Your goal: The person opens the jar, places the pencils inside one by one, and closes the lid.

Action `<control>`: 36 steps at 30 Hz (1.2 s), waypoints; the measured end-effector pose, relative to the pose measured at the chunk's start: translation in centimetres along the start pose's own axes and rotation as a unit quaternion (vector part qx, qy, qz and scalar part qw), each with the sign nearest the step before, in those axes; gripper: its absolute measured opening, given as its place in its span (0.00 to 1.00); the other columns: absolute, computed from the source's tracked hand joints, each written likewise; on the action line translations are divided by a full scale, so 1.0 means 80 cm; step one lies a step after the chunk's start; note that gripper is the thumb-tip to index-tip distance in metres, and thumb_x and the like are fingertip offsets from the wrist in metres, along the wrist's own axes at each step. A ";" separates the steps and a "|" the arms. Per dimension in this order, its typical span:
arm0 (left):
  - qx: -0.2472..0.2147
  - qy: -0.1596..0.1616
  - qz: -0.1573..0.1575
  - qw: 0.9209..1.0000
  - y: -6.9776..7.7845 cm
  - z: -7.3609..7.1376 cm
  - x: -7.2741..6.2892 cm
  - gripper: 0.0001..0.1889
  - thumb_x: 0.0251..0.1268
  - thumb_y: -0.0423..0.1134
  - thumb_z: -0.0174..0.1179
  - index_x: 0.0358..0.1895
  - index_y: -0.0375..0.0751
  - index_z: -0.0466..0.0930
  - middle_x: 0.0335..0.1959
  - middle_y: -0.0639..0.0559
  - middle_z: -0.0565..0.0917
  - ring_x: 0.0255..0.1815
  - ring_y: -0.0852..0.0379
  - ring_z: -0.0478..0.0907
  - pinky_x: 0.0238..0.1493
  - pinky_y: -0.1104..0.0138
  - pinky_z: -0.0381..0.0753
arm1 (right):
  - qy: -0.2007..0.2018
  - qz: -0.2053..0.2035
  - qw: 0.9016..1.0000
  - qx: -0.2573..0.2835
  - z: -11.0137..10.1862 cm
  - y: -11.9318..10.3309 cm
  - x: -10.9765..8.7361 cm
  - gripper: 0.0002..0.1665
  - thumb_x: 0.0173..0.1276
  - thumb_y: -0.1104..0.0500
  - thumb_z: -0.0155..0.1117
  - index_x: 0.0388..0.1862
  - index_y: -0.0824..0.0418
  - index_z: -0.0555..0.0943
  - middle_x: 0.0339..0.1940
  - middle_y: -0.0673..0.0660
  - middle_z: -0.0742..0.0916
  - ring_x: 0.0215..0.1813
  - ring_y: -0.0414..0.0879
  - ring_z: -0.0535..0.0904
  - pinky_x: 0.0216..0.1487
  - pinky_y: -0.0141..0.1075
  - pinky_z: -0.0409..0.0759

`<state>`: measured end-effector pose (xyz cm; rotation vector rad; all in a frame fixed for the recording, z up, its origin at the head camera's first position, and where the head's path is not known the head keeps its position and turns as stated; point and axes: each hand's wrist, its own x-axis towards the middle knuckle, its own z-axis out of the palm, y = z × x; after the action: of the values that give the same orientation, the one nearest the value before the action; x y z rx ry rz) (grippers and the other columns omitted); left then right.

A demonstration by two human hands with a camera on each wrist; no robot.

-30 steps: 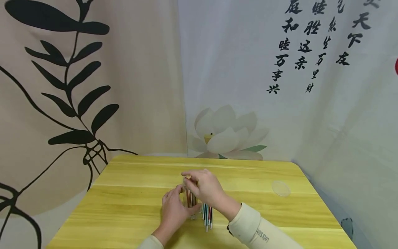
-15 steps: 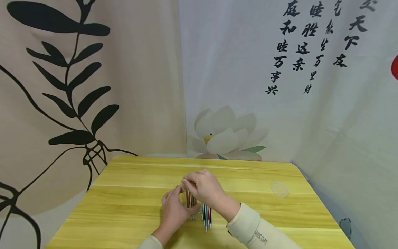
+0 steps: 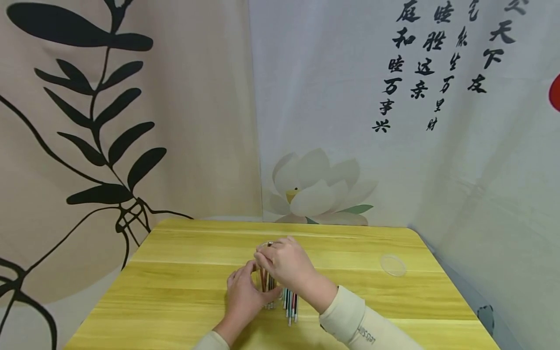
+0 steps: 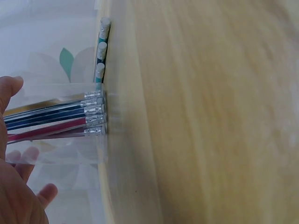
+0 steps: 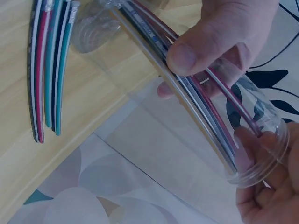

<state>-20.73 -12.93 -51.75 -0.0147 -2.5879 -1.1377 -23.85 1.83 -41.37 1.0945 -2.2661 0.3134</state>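
Observation:
My left hand (image 3: 246,294) grips a clear plastic jar (image 4: 60,156), standing upright on the table, from the side. Inside it are several pencils (image 4: 51,114), their white eraser ends at the bottom. At the open mouth is my right hand (image 3: 288,262), fingers curled. In the right wrist view two fingertips (image 5: 245,144) reach inside, one against the end of a dark red pencil (image 5: 233,105); the grip is partly hidden by the rim. Beside the jar several teal, black and red pencils (image 5: 49,74) lie in a row.
A clear round lid (image 3: 393,265) lies on the right part of the yellow wood-grain table (image 3: 175,277). Behind the table hang printed cloths (image 3: 210,121) with leaves, a lotus and black writing.
The fingers of my right hand, partly stretched over the jar's mouth a second ago, have curled in at it. My left hand and the jar stay in place.

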 end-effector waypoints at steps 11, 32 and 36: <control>-0.013 -0.007 -0.025 1.000 0.001 0.001 -0.001 0.41 0.41 0.60 0.86 0.60 0.49 0.79 0.59 0.46 0.88 0.66 0.39 0.81 0.82 0.36 0.55 | 0.041 0.041 0.997 0.048 -0.003 0.033 -0.017 0.25 0.77 0.51 0.70 0.67 0.60 0.84 0.50 0.54 0.92 0.53 0.48 0.87 0.56 0.41 0.90; -0.006 -0.006 -0.052 0.999 0.006 -0.003 -0.003 0.44 0.37 0.61 0.87 0.61 0.50 0.79 0.61 0.46 0.88 0.68 0.39 0.80 0.84 0.33 0.55 | -0.249 0.389 0.858 0.224 0.080 0.104 -0.104 0.42 0.68 0.56 0.79 0.73 0.74 0.72 0.55 0.72 0.88 0.56 0.62 0.87 0.61 0.59 0.88; -0.004 -0.002 -0.046 0.999 0.005 -0.002 -0.003 0.43 0.38 0.59 0.88 0.60 0.50 0.79 0.59 0.46 0.88 0.67 0.40 0.80 0.84 0.34 0.56 | -0.252 0.386 0.862 0.211 0.084 0.100 -0.102 0.40 0.67 0.60 0.78 0.73 0.72 0.73 0.45 0.66 0.90 0.43 0.51 0.85 0.52 0.51 0.90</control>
<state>-20.38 -12.72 -51.41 0.1006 -2.6113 -1.1803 -28.87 9.08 -51.31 0.3950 -3.1516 0.9766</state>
